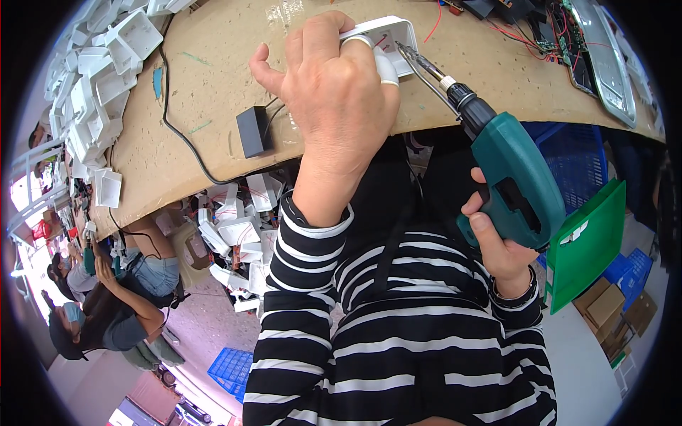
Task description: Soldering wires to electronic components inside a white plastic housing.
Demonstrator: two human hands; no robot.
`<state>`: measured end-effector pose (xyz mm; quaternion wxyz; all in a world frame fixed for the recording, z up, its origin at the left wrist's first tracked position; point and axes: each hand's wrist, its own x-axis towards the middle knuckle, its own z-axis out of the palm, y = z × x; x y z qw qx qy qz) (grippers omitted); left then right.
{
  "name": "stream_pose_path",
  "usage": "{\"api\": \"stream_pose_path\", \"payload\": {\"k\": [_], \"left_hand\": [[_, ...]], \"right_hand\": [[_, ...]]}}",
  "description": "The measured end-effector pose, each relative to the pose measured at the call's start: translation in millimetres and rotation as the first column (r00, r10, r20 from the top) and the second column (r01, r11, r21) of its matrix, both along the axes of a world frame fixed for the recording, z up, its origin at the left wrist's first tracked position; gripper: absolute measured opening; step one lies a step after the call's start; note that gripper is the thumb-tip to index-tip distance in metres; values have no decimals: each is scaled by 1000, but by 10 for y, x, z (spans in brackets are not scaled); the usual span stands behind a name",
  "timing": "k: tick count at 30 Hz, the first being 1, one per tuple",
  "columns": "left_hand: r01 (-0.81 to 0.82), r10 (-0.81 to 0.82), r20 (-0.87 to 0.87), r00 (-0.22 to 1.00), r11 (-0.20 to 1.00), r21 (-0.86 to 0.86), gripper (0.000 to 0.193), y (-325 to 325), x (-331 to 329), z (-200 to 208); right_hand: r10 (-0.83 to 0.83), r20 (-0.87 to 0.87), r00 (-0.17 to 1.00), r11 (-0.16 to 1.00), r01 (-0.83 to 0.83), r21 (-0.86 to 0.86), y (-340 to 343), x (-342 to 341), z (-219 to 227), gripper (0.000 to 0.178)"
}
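My left hand [337, 92] grips a small white plastic housing [406, 35] at the table's near edge, its fingers closed round the side. White bands wrap two of its fingers, and the thumb side is partly hidden. Inside the housing a bit of red wire shows. In my right hand [494, 245] is a green pistol-shaped electric screwdriver [522, 177], fingers wrapped round its handle. Its bit slants up and left to the housing's open side. Thin metal prongs [430, 74] lie along the bit; whether they touch the housing I cannot tell.
A black box [253, 132] with a cable sits left of my left hand. White housings [106, 78] pile up at far left, with more in a bin [241, 231] below. Wired electronics [561, 42] lie far right. A green crate [586, 245] stands right; another person [114, 305] works at left.
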<state>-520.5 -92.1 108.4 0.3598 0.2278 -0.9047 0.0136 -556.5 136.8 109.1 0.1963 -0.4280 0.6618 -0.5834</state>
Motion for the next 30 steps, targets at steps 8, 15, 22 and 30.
{"api": "stream_pose_path", "payload": {"k": [8, 15, 22, 30], "left_hand": [[52, -52, -72, 996, 999, -3, 7, -23, 2, -37], [14, -14, -18, 1000, 1000, 4, 9, -10, 1, -21], [48, -48, -58, 997, 999, 2, 6, -16, -16, -39], [50, -50, -77, 996, 999, -5, 6, -22, -20, -42]], "right_hand": [[-17, 59, 998, 1000, 18, -10, 13, 37, 9, 52], [18, 32, 999, 999, -16, -44, 28, 11, -10, 53], [-15, 34, 999, 1000, 14, 21, -6, -6, -34, 52], [-36, 26, 999, 999, 37, -20, -90, -17, -16, 44]]}}
